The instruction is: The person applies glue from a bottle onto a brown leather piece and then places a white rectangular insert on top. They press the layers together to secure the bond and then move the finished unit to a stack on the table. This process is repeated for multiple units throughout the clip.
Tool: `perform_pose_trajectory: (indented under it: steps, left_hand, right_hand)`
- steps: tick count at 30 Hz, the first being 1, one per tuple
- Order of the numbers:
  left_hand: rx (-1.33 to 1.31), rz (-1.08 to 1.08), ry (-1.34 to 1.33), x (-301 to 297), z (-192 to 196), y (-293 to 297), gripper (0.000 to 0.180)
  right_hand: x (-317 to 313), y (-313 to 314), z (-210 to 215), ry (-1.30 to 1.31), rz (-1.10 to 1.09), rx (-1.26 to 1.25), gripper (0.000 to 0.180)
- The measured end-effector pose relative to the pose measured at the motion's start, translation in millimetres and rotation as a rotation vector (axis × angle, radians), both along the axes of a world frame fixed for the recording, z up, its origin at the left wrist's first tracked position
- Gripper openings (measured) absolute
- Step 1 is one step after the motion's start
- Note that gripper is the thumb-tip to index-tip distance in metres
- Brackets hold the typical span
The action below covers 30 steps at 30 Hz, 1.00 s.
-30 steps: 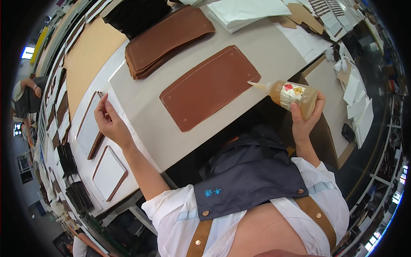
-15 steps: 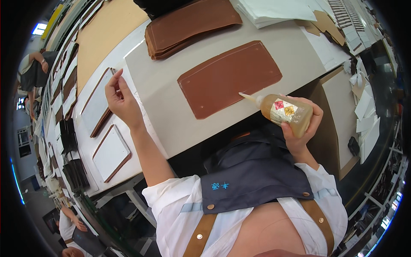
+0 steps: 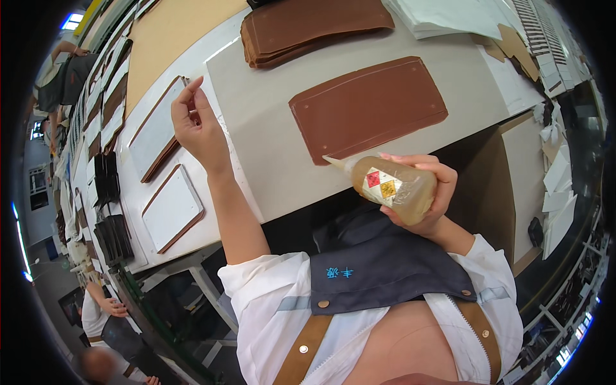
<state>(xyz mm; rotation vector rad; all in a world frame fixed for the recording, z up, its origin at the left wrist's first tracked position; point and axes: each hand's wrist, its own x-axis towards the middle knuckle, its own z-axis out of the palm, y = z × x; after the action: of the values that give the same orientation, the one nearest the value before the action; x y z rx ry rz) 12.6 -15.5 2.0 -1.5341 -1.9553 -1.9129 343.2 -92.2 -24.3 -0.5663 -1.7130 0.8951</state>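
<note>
My right hand (image 3: 431, 196) is wrapped around a clear plastic squeeze bottle (image 3: 393, 188) of amber liquid, with diamond-marked labels. The bottle lies tilted, and its thin pale nozzle points left at the near edge of a brown leather panel (image 3: 369, 109), close to its near-left corner. Whether the tip touches the leather I cannot tell. The panel lies flat on a grey board and has a pale line along its edges. My left hand (image 3: 200, 128) hovers over the board's left edge, loosely curled and empty, with thumb and forefinger apart.
A stack of brown leather panels (image 3: 314, 29) lies at the far side of the grey board (image 3: 256, 154). White-faced panels (image 3: 172, 208) sit at the left. White sheets (image 3: 443, 16) lie at the far right. An open carton (image 3: 507, 186) stands right of the table. Other people work at left.
My right hand has brought the bottle leftward, its nozzle sliding from mid-edge to near the panel's near-left corner. My left hand keeps its loose curl. The whole view has shifted slightly.
</note>
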Motion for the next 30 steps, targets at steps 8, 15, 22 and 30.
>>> perform_pose_trajectory:
  steps: [8,15,22,30]
  left_hand:
    - [0.015,0.019,0.037,-3,-1,1,0.015]
    - [-0.026,0.029,0.020,1,0,-2,0.014]
    - [-0.055,0.014,0.031,2,-1,3,0.015]
    - [-0.113,-0.004,0.052,0,-8,2,0.017]
  right_hand:
    - [-3,29,14,0.487,-0.125,-0.508,0.067]
    - [114,149,42,1.549,0.253,-0.902,0.055]
    - [193,215,-12,2.160,0.551,-0.998,0.058]
    - [107,195,33,0.384,-0.260,-0.417,0.039]
